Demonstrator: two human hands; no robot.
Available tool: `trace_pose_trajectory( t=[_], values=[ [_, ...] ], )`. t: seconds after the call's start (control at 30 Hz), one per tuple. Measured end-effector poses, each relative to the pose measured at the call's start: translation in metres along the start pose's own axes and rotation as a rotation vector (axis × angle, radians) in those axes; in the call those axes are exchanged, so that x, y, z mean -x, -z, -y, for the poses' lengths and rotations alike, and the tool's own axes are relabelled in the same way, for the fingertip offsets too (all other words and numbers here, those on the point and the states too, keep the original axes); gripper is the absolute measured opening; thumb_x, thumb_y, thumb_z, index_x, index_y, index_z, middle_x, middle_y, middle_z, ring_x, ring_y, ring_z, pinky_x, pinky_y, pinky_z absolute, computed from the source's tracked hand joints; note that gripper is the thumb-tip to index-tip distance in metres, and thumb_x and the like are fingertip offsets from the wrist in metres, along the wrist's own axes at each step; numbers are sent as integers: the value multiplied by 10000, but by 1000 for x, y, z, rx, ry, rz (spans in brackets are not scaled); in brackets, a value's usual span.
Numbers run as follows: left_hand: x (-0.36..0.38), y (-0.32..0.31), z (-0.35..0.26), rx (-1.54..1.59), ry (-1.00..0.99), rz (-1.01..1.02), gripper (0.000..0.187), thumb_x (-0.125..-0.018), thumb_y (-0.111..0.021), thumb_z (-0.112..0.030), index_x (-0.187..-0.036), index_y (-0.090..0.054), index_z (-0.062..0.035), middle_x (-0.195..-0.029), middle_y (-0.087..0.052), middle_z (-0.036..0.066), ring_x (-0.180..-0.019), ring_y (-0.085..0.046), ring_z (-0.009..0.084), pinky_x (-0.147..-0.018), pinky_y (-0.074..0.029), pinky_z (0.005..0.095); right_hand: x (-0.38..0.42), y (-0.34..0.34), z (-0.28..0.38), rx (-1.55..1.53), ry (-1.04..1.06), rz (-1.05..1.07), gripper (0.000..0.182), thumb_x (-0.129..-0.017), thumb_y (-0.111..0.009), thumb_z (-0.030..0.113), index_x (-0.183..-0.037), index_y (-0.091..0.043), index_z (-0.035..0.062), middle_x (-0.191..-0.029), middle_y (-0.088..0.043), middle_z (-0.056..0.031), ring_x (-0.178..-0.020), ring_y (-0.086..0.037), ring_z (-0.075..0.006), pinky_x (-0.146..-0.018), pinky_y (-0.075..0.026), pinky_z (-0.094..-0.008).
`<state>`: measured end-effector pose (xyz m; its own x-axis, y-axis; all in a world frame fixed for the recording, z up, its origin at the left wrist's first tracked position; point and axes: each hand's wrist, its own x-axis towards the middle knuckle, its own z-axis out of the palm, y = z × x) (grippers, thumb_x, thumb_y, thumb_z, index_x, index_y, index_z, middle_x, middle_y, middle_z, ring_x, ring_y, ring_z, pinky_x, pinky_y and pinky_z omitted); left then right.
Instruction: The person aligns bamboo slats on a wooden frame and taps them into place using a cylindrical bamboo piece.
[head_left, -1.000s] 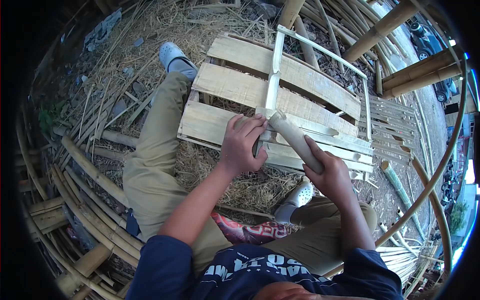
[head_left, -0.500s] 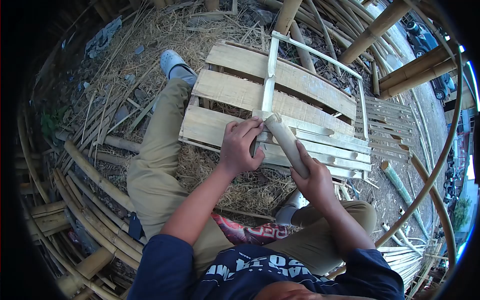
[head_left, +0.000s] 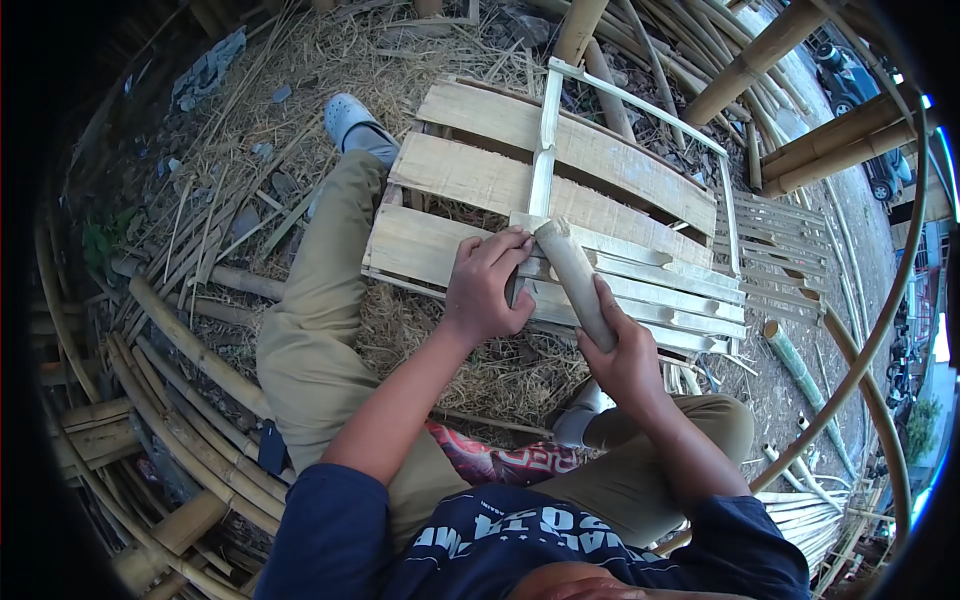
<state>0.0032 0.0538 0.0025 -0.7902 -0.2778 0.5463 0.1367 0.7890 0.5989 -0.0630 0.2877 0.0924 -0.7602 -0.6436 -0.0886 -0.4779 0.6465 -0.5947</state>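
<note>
My right hand [head_left: 627, 350] is closed around a short, thick wooden stick [head_left: 576, 275]. The stick's far end overlaps the corner of a pale bamboo-strip frame [head_left: 547, 150]. My left hand [head_left: 487, 285] is curled at that corner, fingertips beside the stick's end. A narrow dark edge shows between its thumb and fingers, and I cannot tell what it is. Several split bamboo slats [head_left: 660, 295] run rightward from the corner. Beneath the frame lies a low platform of wooden planks [head_left: 440, 165].
Straw and bamboo scraps [head_left: 290, 120] cover the ground around my legs. Long bamboo poles [head_left: 195, 375] lie at the left. Thick bamboo posts [head_left: 755, 65] stand at the upper right. Another slatted panel [head_left: 775, 245] lies beyond the platform, near a cut green bamboo length [head_left: 795, 365].
The view has shifted slightly. The right hand's stick is a little lower against the frame corner, and the left hand keeps its place there.
</note>
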Motion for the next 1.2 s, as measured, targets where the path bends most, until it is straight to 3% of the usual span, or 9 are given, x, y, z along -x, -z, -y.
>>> trace_pose_trajectory(
  t=[0.17,0.4,0.43,0.57,0.63,0.83,0.93,0.97,1.2],
  values=[
    [0,-2,2,-4,-8,-11,521,-732,-711,-231,-1205,-723,-13,-1371,-691,150,-1346,-645,287,-1084,-443,481,-2,2,5,-37,-25,17,796,-957,-770,188,-1677,-438,118,-1040,-762,-325,-948,-761,-502,-830,-599,-534],
    [-10,0,-1,79,83,-20,300,-901,-651,-107,-1146,-793,-8,-1239,-776,139,-1231,-727,293,-1027,-477,437,-11,40,13,-71,-32,117,786,-955,-779,230,-1664,-465,99,-1147,-776,-311,-1037,-782,-448,-929,-591,-480],
    [-13,-1,1,102,109,-19,278,-926,-642,-98,-1138,-799,-11,-1229,-781,138,-1212,-737,295,-1006,-490,429,-14,50,16,-121,-104,163,778,-962,-784,265,-1662,-479,111,-1212,-774,-300,-1071,-789,-403,-964,-581,-447],
    [-24,-1,6,202,116,-68,278,-932,-708,-56,-1188,-797,4,-1276,-770,179,-1182,-747,345,-1007,-562,433,-23,69,11,-283,-277,251,800,-961,-808,323,-1672,-489,140,-1028,-772,-164,-801,-712,-169,-808,-574,-357],
    [-30,0,2,202,107,-144,341,-909,-766,-48,-1242,-778,25,-1294,-760,208,-1191,-738,374,-1070,-564,431,-26,69,7,-300,-259,217,807,-962,-808,330,-1672,-483,125,-1074,-777,-181,-855,-730,-194,-843,-578,-365],
    [-35,-3,9,75,80,-85,425,-918,-813,-140,-1303,-756,30,-1210,-771,210,-1137,-751,383,-1011,-587,443,-34,63,-5,-309,-216,62,823,-970,-793,319,-1682,-447,97,-1266,-753,-275,-1109,-766,-331,-998,-567,-428],
    [-49,5,-7,43,160,17,421,-913,-835,-230,-1246,-786,22,-1154,-771,211,-1075,-762,374,-962,-598,452,-36,59,-2,-272,-265,57,828,-975,-781,318,-1690,-426,99,-1216,-760,-291,-1077,-777,-362,-981,-579,-439],
    [-53,5,-10,-16,173,47,421,-903,-847,-271,-1214,-800,9,-1131,-770,198,-1049,-763,369,-933,-599,450,-35,40,-13,-222,-123,-82,825,-982,-768,328,-1692,-417,99,-1150,-773,-290,-1015,-792,-376,-930,-599,-450],
    [-75,5,-18,-405,159,180,404,-851,-859,-488,-938,-837,-94,-894,-706,110,-843,-740,334,-750,-575,479,-30,17,-6,-321,-52,-44,825,-987,-752,331,-1692,-402,82,-1105,-774,-301,-959,-796,-413,-896,-611,-472]
  ],
)
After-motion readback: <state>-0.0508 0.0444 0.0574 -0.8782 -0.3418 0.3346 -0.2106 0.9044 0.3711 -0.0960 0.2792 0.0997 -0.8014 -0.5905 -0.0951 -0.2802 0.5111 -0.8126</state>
